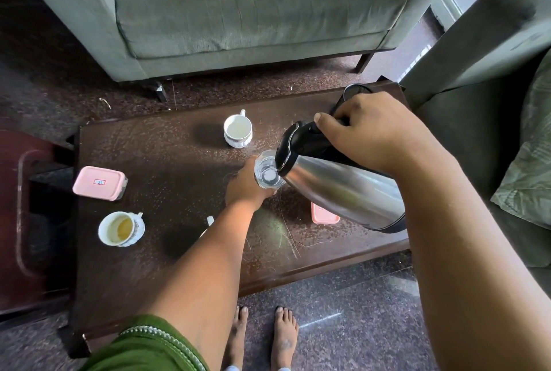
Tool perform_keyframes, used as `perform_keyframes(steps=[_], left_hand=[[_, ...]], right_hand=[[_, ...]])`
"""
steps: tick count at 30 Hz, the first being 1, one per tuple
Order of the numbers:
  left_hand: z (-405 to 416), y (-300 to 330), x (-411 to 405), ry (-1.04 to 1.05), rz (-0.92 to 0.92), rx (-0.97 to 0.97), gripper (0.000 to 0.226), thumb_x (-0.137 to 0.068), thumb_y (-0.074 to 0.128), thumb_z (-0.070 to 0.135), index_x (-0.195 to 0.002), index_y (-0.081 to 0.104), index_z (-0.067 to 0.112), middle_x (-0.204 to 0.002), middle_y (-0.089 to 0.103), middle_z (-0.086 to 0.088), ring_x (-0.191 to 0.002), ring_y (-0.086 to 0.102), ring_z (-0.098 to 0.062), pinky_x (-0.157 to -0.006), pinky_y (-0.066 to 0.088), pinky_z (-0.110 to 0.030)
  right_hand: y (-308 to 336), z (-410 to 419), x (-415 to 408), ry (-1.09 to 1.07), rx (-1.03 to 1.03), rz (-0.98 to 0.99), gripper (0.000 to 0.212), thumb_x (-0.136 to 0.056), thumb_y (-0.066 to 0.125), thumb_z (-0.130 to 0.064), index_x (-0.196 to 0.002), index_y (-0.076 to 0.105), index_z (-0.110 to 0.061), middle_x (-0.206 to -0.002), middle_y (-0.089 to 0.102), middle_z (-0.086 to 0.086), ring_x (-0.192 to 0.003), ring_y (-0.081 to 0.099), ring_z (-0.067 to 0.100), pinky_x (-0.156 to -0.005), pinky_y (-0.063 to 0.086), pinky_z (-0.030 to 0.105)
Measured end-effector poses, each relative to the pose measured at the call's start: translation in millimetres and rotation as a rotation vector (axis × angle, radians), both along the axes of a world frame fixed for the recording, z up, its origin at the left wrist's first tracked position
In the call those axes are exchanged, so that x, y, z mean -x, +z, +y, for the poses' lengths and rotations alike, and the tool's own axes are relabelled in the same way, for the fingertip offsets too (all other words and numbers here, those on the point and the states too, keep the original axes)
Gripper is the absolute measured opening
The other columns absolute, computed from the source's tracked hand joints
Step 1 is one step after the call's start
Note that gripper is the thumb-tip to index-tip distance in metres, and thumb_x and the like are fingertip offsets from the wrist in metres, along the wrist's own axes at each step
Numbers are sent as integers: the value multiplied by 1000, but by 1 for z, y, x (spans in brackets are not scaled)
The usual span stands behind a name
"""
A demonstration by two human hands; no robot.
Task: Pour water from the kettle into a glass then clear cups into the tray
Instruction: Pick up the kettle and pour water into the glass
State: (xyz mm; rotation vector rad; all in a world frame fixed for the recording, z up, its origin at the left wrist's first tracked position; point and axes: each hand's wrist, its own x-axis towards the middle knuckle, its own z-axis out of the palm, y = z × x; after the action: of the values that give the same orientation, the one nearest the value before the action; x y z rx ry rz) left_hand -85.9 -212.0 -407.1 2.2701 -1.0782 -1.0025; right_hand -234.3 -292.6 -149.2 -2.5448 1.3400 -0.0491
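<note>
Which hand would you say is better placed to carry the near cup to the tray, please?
Left. The left hand holds the glass nearer the near cup and tray; the right hand grips the tilted kettle.

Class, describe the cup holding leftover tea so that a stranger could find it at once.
Start at the dark table before the sofa. Near its left front corner, just nearer than the pink-lidded box, stands a white cup. Unlike the far cup, it holds yellowish liquid.
</note>
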Motion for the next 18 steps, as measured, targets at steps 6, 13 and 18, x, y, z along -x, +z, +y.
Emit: perform_keyframes(steps=[6, 13, 18], left_hand=[[-1, -1, 0, -3, -10, 7, 71, -62, 77, 48, -125, 46, 39, -114, 68, 8, -106, 64, -29, -88, 50, -41], [1, 0, 0, 8, 11, -5, 72, -60, 76, 50, -125, 44, 42, -115, 67, 9, -110, 62, -30, -88, 47, -40], [-1, 3, 1, 8, -21, 0, 68, -62, 76, 47, -123, 47, 41, -114, 68, 7, -109, 63, -29, -86, 43, -36]], right_hand=[[-1, -2, 0, -14, 0, -7, 55, -88, 44, -52, -62, 59, -6, -53, 49, 8, -65, 55, 32, -54, 33, 30], [0, -3, -1, -9, 7, 10, 55, -88, 44, -52, -61, 59, -6, -52, 48, 8, -64, 53, 32, -50, 29, 28], [2, -3, -2, -21, 3, 14, 54, -89, 46, -49, -54, 47, -8, -50, 44, 6, -58, 48, 26, -47, 25, 26]])
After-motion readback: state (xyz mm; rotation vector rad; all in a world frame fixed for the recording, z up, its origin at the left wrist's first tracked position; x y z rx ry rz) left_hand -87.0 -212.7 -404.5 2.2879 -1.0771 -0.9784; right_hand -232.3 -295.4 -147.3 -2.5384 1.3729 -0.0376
